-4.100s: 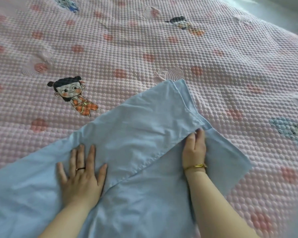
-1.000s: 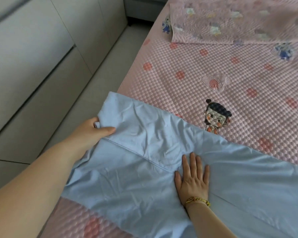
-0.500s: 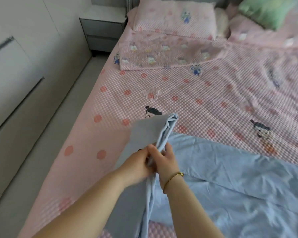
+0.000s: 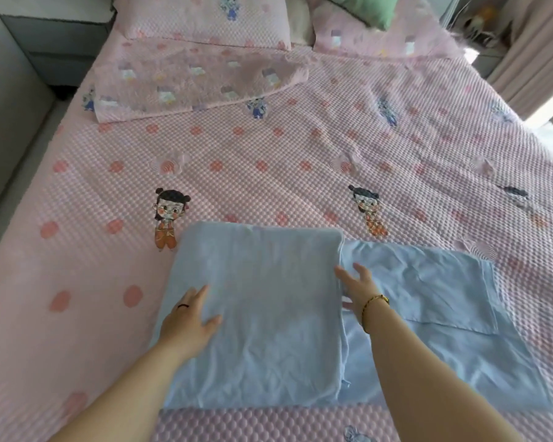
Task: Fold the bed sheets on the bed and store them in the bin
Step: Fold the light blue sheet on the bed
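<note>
**Head camera: both hands open at the blue sheet**

Head view, looking down the bed, and the light blue sheet [image 4: 262,314] lies at the near edge on the pink quilted bed cover [image 4: 268,167]. Its left part is doubled over into a thick, roughly square panel. A thinner layer runs out flat to the right from under it.

The left hand [image 4: 189,320] rests palm down on the panel, just inside its left edge. Its fingers are straight and close together, the thumb is out to the side, and a dark ring [image 4: 183,305] shows on one finger.

The right hand [image 4: 359,288], with a gold bracelet [image 4: 375,301] at the wrist, is at the panel's right edge. Its fingers are straight and spread apart, reaching over the edge. Whether they press the cloth or sit just above it cannot be told.

Neither hand grips the sheet. A cartoon figure [image 4: 168,218] on the cover sits just beyond the panel's far left corner. Further up lie a folded pink blanket [image 4: 189,78] and pillows [image 4: 201,14].
</note>
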